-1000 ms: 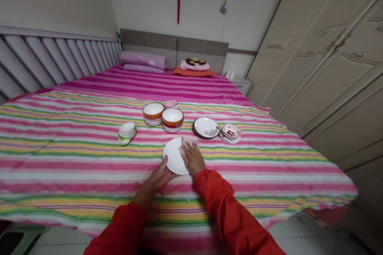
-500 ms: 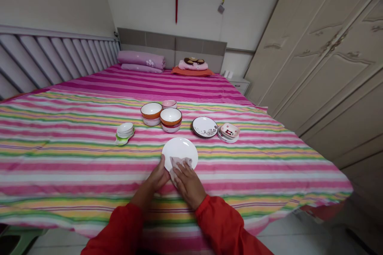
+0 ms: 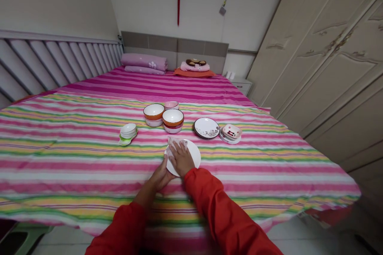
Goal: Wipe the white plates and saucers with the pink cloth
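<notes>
A white plate [image 3: 193, 153] lies on the striped bedspread [image 3: 74, 155] in front of me. My right hand [image 3: 180, 158] presses a pale cloth [image 3: 173, 143] flat onto the plate's far left part, fingers stretched over it. My left hand [image 3: 160, 176] grips the plate's near left rim with thumb and fingers. Both arms wear red sleeves.
Behind the plate stand orange-rimmed bowls [image 3: 172, 120] stacked on pink ones, a stack of small white dishes [image 3: 128, 132] to the left, a patterned plate [image 3: 206, 127] and a pink dish on plates [image 3: 231, 132] to the right. A wardrobe [image 3: 329, 67] lines the right side.
My right hand has slid the cloth from the plate's near edge up to its far left part. One second ago it was on the plate's right side. My left hand stayed on the rim.
</notes>
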Tool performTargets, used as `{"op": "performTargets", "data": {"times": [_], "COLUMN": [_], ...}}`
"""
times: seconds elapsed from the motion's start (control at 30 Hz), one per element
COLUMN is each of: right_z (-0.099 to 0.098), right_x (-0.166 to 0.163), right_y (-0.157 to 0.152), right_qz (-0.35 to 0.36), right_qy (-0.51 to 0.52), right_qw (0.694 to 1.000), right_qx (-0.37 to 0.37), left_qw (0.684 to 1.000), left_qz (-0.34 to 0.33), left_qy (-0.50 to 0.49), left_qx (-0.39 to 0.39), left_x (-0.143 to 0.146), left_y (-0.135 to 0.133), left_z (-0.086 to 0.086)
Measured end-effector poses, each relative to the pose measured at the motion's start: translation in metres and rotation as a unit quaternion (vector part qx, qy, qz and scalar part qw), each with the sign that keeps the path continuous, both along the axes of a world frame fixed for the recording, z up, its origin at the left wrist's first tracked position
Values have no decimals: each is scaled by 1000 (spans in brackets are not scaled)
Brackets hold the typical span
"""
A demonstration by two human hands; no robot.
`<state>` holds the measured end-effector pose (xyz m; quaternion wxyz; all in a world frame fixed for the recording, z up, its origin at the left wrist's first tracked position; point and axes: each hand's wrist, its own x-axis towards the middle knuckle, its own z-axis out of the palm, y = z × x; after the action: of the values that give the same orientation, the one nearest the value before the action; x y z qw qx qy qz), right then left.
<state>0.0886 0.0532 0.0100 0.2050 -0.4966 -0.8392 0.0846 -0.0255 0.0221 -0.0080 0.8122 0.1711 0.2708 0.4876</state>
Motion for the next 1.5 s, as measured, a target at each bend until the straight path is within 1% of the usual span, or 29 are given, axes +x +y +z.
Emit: {"op": "performTargets", "data": {"times": [0.17, 0.27, 0.37, 0.43, 0.53, 0.63, 0.7, 0.83, 0.97, 1.07, 1.2, 1.3, 1.4, 1.5], "right_z": [1, -5, -15, -21, -26, -26, -23, -15, -7, -2, 3, 5, 2, -5], "right_x": [20, 34, 49, 55, 59, 53, 44, 21, 1, -4, 4, 18, 34, 51], "right_y": [3, -6, -22, -37, -60, -76, -80, -67, -39, -18, 2, 9, 7, -5], "right_qz": [-64, -94, -103, -89, -51, -14, 10, 44, 41, 29, -20, -67, -97, -112], "right_qy": [-24, -12, 6, 15, 30, 42, 49, 49, 41, 29, 9, 7, 8, 4], "right_qw": [997, 995, 995, 996, 997, 998, 998, 998, 998, 999, 999, 996, 994, 993], "right_qx": [-27, -17, 3, 23, 47, 52, 49, 20, -6, -15, -41, -53, -48, -28], "left_qw": [1000, 1000, 1000, 1000, 999, 999, 998, 997, 997, 998, 999, 1000, 1000, 1000], "left_qz": [10, 2, -9, -13, -16, -23, -26, -40, -30, -21, -19, -9, -5, -6], "left_qy": [11, 2, -4, -10, -22, -38, -47, -55, -65, -54, -34, -11, -2, -1], "left_qx": [2, 7, 10, 15, 18, 25, 30, 30, 38, 35, 24, 11, 10, 12], "left_x": [-1, -1, -2, -2, -2, -2, -2, -2, -2, -2, -2, -2, -2, -2], "left_y": [0, 0, -1, -1, -2, -2, -2, -1, 0, 2, 2, 0, -1, -2], "left_z": [-6, -8, -8, -7, -6, -6, -6, -5, -5, -7, -8, -6, -3, -1]}}
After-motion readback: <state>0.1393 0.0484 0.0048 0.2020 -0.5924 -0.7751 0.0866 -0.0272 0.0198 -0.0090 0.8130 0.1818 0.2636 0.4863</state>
